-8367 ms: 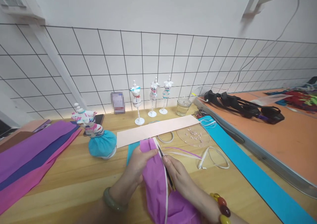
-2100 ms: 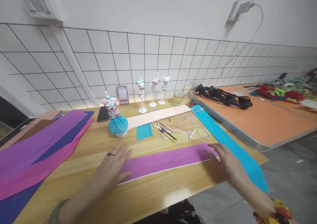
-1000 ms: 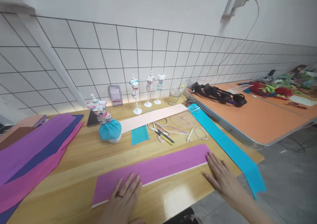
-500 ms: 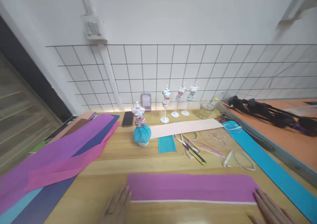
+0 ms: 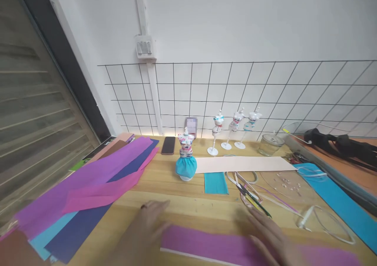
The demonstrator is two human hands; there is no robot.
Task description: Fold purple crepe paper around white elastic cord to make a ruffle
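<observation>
A purple strip (image 5: 206, 243) with a white lower edge lies across the front of the wooden table. My left hand (image 5: 150, 223), blurred, is over the table at the strip's left end, fingers apart, holding nothing. Above the strip's right part is my right hand (image 5: 268, 232), its fingers stretched toward the yellow and black cutter (image 5: 255, 201); nothing shows in its grasp. Behind them stands a small dress form (image 5: 186, 146) in a turquoise skirt (image 5: 186, 166). A turquoise square (image 5: 216, 183) lies right of it, below a pale pink strip (image 5: 244, 164).
Coloured sheets (image 5: 97, 175) are piled at left. Several small white forms, one of them nearest (image 5: 218, 126), stand behind, with a phone (image 5: 168, 145) and a glass jar (image 5: 271, 143). A long blue strip (image 5: 338, 199), cords and beads lie at right.
The view has shifted left. Both hands have left the ends of the purple strip and moved up and inward. The strip now lies lower in view and slightly slanted.
</observation>
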